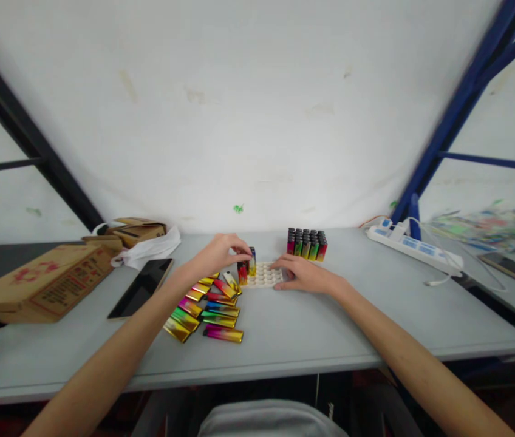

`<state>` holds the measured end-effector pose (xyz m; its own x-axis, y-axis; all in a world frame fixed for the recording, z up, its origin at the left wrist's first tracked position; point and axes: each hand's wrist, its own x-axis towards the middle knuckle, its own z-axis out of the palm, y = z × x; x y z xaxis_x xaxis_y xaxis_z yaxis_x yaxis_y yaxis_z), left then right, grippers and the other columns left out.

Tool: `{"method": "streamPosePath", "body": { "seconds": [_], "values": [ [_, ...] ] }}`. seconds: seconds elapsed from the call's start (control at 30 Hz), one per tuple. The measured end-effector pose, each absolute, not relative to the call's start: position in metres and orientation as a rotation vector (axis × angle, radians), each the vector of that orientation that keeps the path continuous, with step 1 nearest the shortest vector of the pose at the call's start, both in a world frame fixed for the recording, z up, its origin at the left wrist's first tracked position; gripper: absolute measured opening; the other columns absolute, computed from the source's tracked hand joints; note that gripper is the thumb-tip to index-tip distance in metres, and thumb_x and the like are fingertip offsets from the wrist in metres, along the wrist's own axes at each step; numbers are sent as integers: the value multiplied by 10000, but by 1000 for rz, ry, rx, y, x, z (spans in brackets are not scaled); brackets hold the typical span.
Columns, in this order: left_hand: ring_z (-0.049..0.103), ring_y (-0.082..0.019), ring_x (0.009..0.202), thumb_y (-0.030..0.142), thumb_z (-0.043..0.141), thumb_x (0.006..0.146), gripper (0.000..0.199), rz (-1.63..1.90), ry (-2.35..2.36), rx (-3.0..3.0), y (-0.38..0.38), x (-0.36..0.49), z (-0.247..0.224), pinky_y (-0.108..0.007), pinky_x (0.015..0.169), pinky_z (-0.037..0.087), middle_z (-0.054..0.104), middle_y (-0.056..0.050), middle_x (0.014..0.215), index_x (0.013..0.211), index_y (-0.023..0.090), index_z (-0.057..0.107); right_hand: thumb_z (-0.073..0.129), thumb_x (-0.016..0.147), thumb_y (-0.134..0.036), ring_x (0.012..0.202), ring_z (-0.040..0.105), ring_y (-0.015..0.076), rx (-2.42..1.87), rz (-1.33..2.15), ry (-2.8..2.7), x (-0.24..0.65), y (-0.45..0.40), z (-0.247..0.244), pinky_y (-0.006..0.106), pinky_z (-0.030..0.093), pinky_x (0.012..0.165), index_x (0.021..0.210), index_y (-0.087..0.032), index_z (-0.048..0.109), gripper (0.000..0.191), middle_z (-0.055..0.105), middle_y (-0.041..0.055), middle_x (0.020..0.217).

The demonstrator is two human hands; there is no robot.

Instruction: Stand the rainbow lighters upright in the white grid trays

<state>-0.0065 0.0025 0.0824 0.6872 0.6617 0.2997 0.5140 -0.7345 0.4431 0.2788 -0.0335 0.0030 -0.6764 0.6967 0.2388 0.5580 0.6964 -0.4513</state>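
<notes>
Head view: left hand (225, 254) narrow at two upright lighters (252, 264), mid-frame, grip unclear; right hand (305, 276) wide across the right end of the tray (264, 284). Sound practice: tray pinned flat, lighter plumb over its hole, light downward pressure, neighbours unjostled.

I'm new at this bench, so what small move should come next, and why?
Probably ease the red lighter straight down, then release it: it stands upright at the left end of the white tray, the left hand's fingers are at its top, and the right hand steadies the other end.
</notes>
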Motion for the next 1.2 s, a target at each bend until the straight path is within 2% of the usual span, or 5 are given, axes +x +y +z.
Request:
{"method": "streamPosePath", "body": {
  "seconds": [0.37,0.57,0.7,1.0,1.2],
  "values": [
    [695,-203,852,477,607,930,356,844,1065,2531,19,-32,88,-307,814,552,777,-89,988,1021,193,801,681,954,-514,838,608,182,-983,493,-2528,279,-34,4,341,527,812,1381,-187,608,543,618,105,1162],
    [724,-282,874,548,764,679,389,466,1401,2442,51,-77,62,-315,791,535,811,-99,909,864,210,817,685,947,-526,845,613,186,-984,506,-2517,280,-33,2,338,524,802,1382,-203,610,547,622,100,1163],
    [716,-276,812,519,764,655,306,355,1393,2415,58,-86,46,-311,756,511,800,-86,813,744,227,787,677,948,-539,855,617,190,-990,498,-2528,280,-32,1,337,523,813,1382,-190,607,562,622,105,1166],
    [611,-158,610,520,809,741,411,1009,1148,1908,37,-66,64,-273,623,489,715,-32,695,928,161,737,697,942,-509,897,619,202,-981,522,-2506,280,-33,2,361,528,863,1381,-199,617,543,630,112,1190],
    [611,-128,733,459,848,762,390,1265,892,1406,12,-36,62,-275,708,535,676,-32,808,913,126,710,689,950,-504,900,622,200,-987,524,-2504,280,-35,4,353,529,862,1374,-188,617,534,627,115,1205]
  ]
}}
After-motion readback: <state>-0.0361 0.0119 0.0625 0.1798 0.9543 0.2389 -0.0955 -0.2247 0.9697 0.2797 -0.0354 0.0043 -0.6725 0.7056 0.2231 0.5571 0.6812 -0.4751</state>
